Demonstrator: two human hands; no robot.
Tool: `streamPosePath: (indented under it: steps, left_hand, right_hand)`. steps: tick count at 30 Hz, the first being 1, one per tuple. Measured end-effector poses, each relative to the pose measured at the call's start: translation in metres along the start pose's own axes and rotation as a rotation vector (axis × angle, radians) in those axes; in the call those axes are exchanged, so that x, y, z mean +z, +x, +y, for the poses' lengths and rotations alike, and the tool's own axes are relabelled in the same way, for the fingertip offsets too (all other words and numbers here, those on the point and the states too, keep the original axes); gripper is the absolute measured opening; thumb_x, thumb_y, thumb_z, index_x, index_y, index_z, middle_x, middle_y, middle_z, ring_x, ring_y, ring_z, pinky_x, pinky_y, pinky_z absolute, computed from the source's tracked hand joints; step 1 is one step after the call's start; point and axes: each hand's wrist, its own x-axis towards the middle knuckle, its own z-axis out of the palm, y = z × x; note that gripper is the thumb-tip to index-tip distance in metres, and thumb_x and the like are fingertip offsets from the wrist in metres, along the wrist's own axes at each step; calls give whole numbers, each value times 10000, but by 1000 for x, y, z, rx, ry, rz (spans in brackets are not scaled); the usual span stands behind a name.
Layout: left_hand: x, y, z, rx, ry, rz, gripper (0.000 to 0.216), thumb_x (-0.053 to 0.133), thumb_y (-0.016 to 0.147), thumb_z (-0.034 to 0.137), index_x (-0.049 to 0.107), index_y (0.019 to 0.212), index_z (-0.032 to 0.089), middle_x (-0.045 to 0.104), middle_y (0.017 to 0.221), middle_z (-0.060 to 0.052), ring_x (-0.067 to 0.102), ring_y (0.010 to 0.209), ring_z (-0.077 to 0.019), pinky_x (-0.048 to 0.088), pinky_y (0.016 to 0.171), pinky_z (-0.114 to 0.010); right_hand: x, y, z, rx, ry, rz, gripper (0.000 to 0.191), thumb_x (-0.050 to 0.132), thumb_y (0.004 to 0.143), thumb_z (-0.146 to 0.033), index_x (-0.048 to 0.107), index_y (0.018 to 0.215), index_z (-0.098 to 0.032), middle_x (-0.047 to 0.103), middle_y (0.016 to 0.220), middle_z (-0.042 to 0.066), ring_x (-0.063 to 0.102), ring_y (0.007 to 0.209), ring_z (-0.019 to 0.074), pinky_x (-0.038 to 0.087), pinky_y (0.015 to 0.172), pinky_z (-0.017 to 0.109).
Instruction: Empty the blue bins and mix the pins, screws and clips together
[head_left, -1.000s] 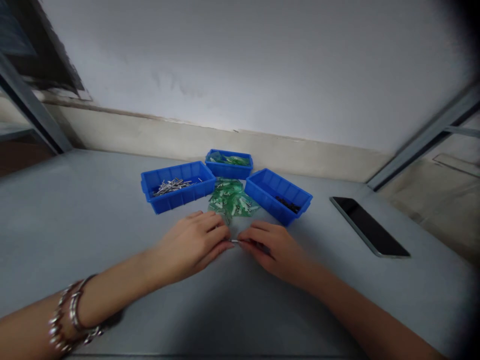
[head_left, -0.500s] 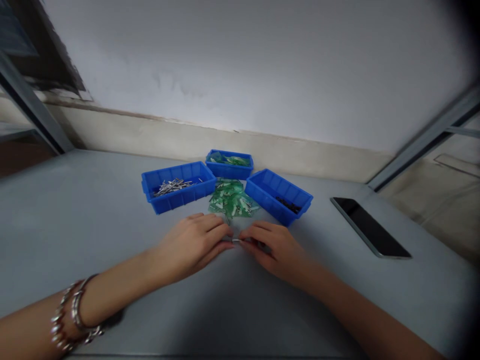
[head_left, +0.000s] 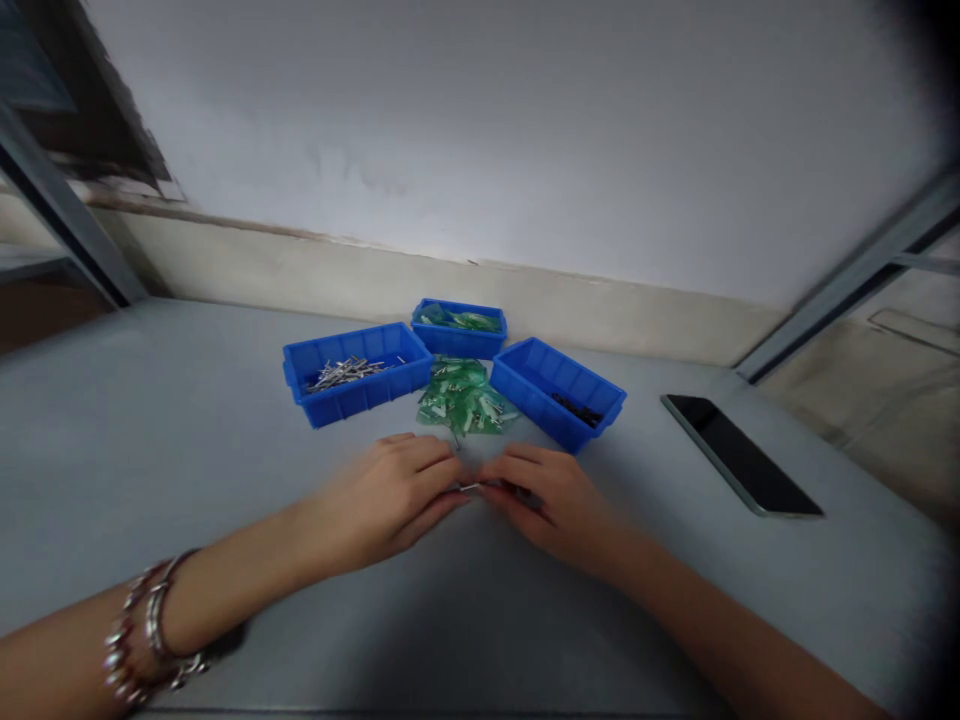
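My left hand (head_left: 409,490) and my right hand (head_left: 544,495) meet fingertip to fingertip low over the grey table. Between them runs a thin silver metal pin (head_left: 470,487), pinched at its left end by my left thumb and fingers. The right fingers close on its other end, where a small dark piece may be tucked in; the fingers hide most of it. Just beyond my hands lies a pile of green plastic packets (head_left: 465,400) with small pale and metal parts.
Behind the pile stand a blue bin of silver pins (head_left: 360,400), a blue bin of green packets (head_left: 459,340) and a blue bin with small black parts (head_left: 540,400). A phone (head_left: 739,455) lies at the right on the table (head_left: 187,430). A wall rises behind.
My left hand has shifted slightly down, and the silver pin between my hands now tilts a little differently. The right hand stays almost in place.
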Motion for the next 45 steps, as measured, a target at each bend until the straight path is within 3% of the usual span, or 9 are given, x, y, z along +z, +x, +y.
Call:
streamPosePath:
  steps: [18,24,26,29,31,33,37,43,45]
  left_hand:
    - [1,1,-1,12,29,32,223,387,921,263,581,931,154,576,760,-42,547,673,-140,428,611,-250]
    - [-7,1,-8,15,154,27,261,356,925,270,581,858,157,583,735,-40,550,645,-155,423,579,-263]
    - [-17,0,-19,-56,251,48,269,345,928,275,584,899,155,605,770,-50,574,683,-169,431,604,-272]
    - [-38,-3,-38,-342,456,161,286,376,918,361,580,924,160,631,841,-71,587,684,-185,412,576,-264]
    - [-53,-5,-46,-577,582,113,319,336,932,366,561,984,146,642,885,-91,585,651,-192,399,555,-267]
    - [-62,-8,-51,-677,650,-5,361,270,951,343,540,1041,121,640,890,-108,589,693,-212,407,580,-278]
    - [-63,-16,-57,-716,670,-113,403,253,954,346,583,957,114,621,762,-84,571,641,-191,406,566,-272]
    - [-54,-21,-64,-738,646,-135,431,247,954,349,597,871,113,583,668,-59,551,581,-175,393,527,-265]
    - [-55,-19,-63,-730,644,-140,410,258,951,353,586,908,111,596,732,-77,563,614,-190,395,525,-271]
  right_hand:
    - [-1,1,-2,19,-9,-42,174,450,878,-221,621,881,-187,609,730,18,536,652,120,424,593,234]
    - [-1,-1,0,62,-13,-41,205,448,879,-246,599,1010,-200,643,832,38,577,728,142,454,656,264]
    - [-2,-2,-1,95,-16,-49,234,442,877,-244,584,1055,-190,644,835,46,578,706,141,458,638,263]
    - [-3,-2,-2,114,-19,-67,255,427,876,-234,580,1073,-179,647,853,56,580,688,139,464,630,264]
    - [-4,-2,-2,110,-15,-70,253,428,872,-221,585,1065,-178,651,881,62,585,701,142,469,638,267]
    - [-4,-2,-3,108,-11,-69,249,436,864,-208,591,1056,-176,655,903,66,591,720,146,473,646,271]
    - [-3,-2,-2,98,-13,-61,239,437,865,-204,592,1046,-186,660,909,64,598,737,149,479,661,279]
    - [-2,-2,-1,83,-12,-58,228,430,868,-192,595,1026,-184,663,951,67,611,833,164,485,720,297]
    - [-3,-2,-1,81,-14,-65,223,430,870,-191,594,1021,-181,663,962,68,612,851,167,485,735,302]
